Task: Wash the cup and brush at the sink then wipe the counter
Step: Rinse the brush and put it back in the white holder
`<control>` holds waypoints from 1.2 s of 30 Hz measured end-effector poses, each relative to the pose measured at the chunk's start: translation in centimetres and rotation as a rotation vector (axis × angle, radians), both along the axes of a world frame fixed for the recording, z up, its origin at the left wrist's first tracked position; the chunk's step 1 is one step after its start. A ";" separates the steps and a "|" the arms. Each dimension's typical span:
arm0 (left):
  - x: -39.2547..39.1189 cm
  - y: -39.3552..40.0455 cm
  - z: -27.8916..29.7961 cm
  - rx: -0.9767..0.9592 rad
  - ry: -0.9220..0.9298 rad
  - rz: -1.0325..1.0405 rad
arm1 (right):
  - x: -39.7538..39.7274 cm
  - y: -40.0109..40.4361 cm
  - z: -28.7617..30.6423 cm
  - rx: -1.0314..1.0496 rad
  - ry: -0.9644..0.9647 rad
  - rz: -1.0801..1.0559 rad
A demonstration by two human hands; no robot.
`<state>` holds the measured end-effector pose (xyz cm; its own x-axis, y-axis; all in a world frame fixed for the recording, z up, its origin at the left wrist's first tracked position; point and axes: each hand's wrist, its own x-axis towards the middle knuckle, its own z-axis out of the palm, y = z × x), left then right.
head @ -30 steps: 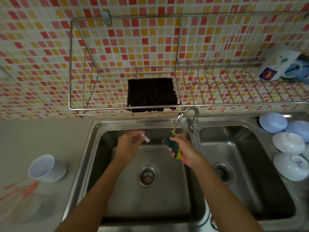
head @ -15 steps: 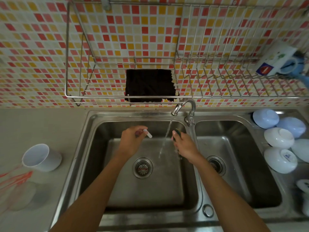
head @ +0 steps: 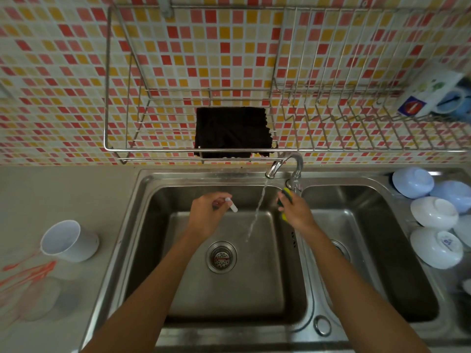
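Observation:
Over the left basin of a steel double sink (head: 153,225), my left hand (head: 206,217) is closed around a small brush (head: 230,204); only its white end sticks out. My right hand (head: 297,212) grips a green and yellow sponge (head: 285,200) just right of the water stream (head: 257,212) that runs from the tap (head: 285,165). A white cup (head: 67,240) lies tilted on the grey counter (head: 51,194) left of the sink, apart from both hands. Red streaks (head: 28,273) mark the counter below the cup.
A wire rack (head: 331,149) hangs on the tiled wall above the sink, with a black cloth (head: 232,131) draped over it and a mug (head: 433,95) at its right end. Several upturned bowls (head: 433,212) sit right of the sink. The drain strainer (head: 221,257) sits mid-basin.
Water started running from the tap. My right hand with the sponge moved from under the spout to the right of the stream. The left hand stayed put.

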<state>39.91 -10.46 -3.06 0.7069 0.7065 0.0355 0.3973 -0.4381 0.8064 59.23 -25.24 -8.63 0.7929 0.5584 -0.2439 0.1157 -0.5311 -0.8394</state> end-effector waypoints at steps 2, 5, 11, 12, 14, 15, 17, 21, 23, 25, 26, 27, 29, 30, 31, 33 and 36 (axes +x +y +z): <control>0.0 0.1 -0.1 -0.011 -0.001 0.002 | 1.5 0.4 -0.2 -0.021 0.009 -0.040; -0.1 0.2 -0.2 -0.011 0.012 0.005 | 3.0 0.7 -0.6 -0.044 -0.021 -0.079; -1.6 0.0 -0.5 0.035 -0.003 0.087 | 2.1 0.6 -0.6 0.116 0.101 -0.322; -2.1 -0.2 -0.7 0.055 0.006 0.096 | 1.2 0.6 -0.5 0.102 0.042 -0.333; -3.0 -0.7 -0.8 0.126 0.002 0.118 | -1.8 0.8 0.1 0.134 -0.114 -0.300; -3.5 -1.0 -1.1 0.158 -0.013 0.127 | -3.7 0.8 0.1 0.142 -0.178 -0.243; -4.7 -1.4 -2.2 0.186 0.028 0.119 | -6.9 0.6 -0.9 0.021 -0.238 -0.130; -7.2 -2.2 -5.0 0.164 0.198 0.053 | -10.7 -0.5 -3.0 -0.271 -0.155 -0.118; -7.9 -2.5 -4.7 0.188 0.177 0.074 | -12.0 -0.8 -2.4 -0.320 -0.121 -0.092; -8.8 -2.6 -4.2 0.189 0.166 0.062 | -13.3 -1.2 -1.7 -0.351 -0.088 -0.102; -9.2 -2.5 -3.8 0.195 0.137 0.073 | -13.7 -1.2 -1.3 -0.311 -0.065 -0.137; -9.6 -2.4 -3.4 0.191 0.111 0.093 | -14.1 -1.2 -0.5 -0.254 -0.033 -0.171; -10.3 -2.2 -2.2 0.182 0.081 0.127 | -14.7 -0.7 1.6 -0.118 0.007 -0.228; -10.6 -2.1 -1.5 0.191 0.063 0.141 | -14.9 -0.2 2.8 -0.050 0.016 -0.224; -11.0 -2.1 -0.6 0.197 0.043 0.146 | -15.1 0.3 4.2 0.003 0.011 -0.192; -11.4 -1.9 0.8 0.191 -0.019 0.137 | -15.5 1.4 7.8 0.072 -0.026 -0.078; -11.7 -1.0 2.4 0.180 -0.079 0.156 | -16.5 3.3 13.9 0.321 -0.093 0.011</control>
<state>28.22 -11.44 -0.63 0.5800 0.7840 0.2212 0.4103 -0.5157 0.7521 42.77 -21.99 5.31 0.7973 0.6033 0.0190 0.2037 -0.2394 -0.9493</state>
